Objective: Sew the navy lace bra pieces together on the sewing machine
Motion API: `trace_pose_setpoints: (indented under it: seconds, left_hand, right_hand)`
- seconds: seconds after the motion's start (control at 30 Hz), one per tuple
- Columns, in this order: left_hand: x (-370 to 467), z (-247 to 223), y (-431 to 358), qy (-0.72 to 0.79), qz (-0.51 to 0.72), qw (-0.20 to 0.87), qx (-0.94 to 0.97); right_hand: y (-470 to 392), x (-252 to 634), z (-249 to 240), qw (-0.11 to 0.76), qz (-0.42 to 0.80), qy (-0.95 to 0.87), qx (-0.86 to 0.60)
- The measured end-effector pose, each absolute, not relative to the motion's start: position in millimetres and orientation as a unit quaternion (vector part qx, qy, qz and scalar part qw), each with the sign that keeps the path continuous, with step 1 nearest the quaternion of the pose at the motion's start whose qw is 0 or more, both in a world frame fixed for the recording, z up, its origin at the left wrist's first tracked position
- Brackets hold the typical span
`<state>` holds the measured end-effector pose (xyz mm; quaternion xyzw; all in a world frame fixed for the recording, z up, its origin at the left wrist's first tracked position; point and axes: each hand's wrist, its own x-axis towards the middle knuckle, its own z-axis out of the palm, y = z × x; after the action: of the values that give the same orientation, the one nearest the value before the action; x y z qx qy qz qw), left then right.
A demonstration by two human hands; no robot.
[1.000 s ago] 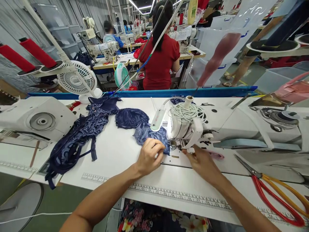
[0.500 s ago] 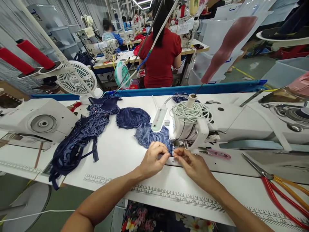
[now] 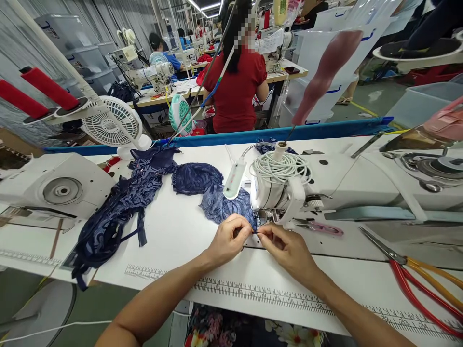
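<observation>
Left hand [image 3: 232, 236] and right hand [image 3: 285, 243] both pinch tight at the near-right corner of the blue lace piece [image 3: 227, 206], by the sewing machine head [image 3: 269, 193], likely for edge control. Dark bit [image 3: 255, 233] between them: probably trim, too small to confirm. Scissors [image 3: 398, 258] parked right, within reach.

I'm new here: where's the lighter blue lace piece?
Near the head view's centre, the lace piece lies left of the machine head, beside the left hand.

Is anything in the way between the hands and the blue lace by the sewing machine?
No, nothing visible: left hand and right hand both seem to pinch the blue lace at its near corner.
</observation>
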<state>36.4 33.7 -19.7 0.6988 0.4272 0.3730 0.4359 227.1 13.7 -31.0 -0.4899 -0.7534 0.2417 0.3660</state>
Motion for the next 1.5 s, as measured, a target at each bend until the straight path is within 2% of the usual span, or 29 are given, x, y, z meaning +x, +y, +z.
trace_pose_setpoints:
  seconds: [0.1,0.17,0.3,0.4,0.5,0.67,0.77,1.07,1.2,1.4,1.5]
  left_hand:
    - [35.1,-17.6,32.4,0.431,0.332,0.538,0.644]
    - [35.0,-16.0,31.2,0.426,0.294,0.626,0.584]
    - [36.0,-11.3,29.9,0.409,0.274,0.696,0.523]
    - [35.4,-8.0,30.6,0.416,0.322,0.636,0.565]
    - [32.6,-7.3,31.5,0.442,0.378,0.496,0.644]
    - [30.8,-9.1,30.0,0.473,0.382,0.33,0.722]
    - [34.5,-9.7,29.9,0.498,0.369,0.252,0.743]
    - [50.4,-8.4,42.1,0.574,0.275,0.282,0.718]
    - [51.7,-17.3,44.1,0.578,0.271,0.285,0.715]
    - [50.8,-26.1,43.9,0.564,0.29,0.27,0.724]
    - [51.4,-27.0,43.4,0.566,0.298,0.264,0.722]
  right_hand:
    - [11.2,227.8,-30.2,0.407,0.064,-0.807,-0.423]
    - [10.2,227.6,-29.0,0.403,-0.019,-0.832,-0.381]
    - [10.6,227.7,-28.0,0.387,-0.064,-0.846,-0.362]
    - [13.0,230.7,-29.5,0.373,-0.094,-0.84,-0.383]
    - [15.4,235.2,-31.8,0.346,-0.127,-0.838,-0.403]
    - [14.0,238.2,-34.5,0.269,-0.057,-0.87,-0.41]
    - [12.2,238.2,-35.4,0.262,-0.039,-0.878,-0.398]
    - [12.7,238.7,-35.5,0.277,-0.038,-0.881,-0.382]
    - [12.0,239.4,-34.2,0.27,-0.027,-0.881,-0.388]
    - [13.9,244.2,-41.4,0.329,-0.062,-0.835,-0.436]
    - [14.6,245.0,-44.6,0.329,-0.071,-0.825,-0.453]
